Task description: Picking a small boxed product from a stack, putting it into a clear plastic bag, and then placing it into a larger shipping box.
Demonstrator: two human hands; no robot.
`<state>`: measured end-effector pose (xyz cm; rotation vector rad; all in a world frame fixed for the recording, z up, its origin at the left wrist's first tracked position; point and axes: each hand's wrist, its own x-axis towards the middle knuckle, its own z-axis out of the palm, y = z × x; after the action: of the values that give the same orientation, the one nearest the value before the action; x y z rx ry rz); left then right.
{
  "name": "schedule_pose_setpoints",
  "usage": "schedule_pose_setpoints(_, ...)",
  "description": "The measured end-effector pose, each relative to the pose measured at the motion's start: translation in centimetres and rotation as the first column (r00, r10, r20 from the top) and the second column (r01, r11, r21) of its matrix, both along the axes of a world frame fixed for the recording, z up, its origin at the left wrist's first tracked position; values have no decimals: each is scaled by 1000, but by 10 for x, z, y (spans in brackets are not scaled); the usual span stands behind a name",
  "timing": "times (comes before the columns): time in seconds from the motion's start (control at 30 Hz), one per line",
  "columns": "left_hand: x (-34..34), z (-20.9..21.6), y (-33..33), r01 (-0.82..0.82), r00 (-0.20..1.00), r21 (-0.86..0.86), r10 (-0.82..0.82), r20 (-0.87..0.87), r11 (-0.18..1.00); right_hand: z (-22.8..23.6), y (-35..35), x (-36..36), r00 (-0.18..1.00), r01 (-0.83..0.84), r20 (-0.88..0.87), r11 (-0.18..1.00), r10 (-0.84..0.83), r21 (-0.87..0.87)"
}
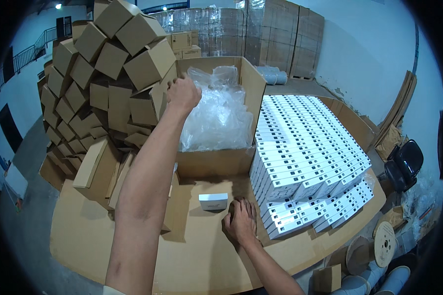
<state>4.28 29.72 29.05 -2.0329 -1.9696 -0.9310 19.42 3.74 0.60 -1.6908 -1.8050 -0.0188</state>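
Observation:
My left hand (183,93) is stretched far forward, at the left wall of an open carton (211,162) full of clear plastic bags (214,118). Its fingers are bent and closed; whatever is in them, if anything, is hidden. Close to me, my right hand (242,221) rests on the cardboard-covered table (202,265) with its fingers a little apart and nothing in them. Just left of those fingers, a small white box (213,201) stands by itself. Stacked rows of similar white boxes (305,147) rise to the right of my right hand.
A high heap of brown cardboard boxes (108,59) leans at the left. An open brown box (96,167) stands beside my left forearm. Wrapped pallets (270,39) line the back. At the right are a black chair (406,164) and cable reels (384,236).

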Motion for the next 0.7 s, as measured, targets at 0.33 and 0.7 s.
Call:
schedule_pose_setpoints(0.33,-26,-3,20,154,948,182,-197,249,971,0,2,-5,1000,-7,31,1000,7,-22)
schedule_pose_setpoints(0.7,-26,4,-152,434,508,425,-605,613,795,-5,-4,2,976,-35,-218,968,-21,-249)
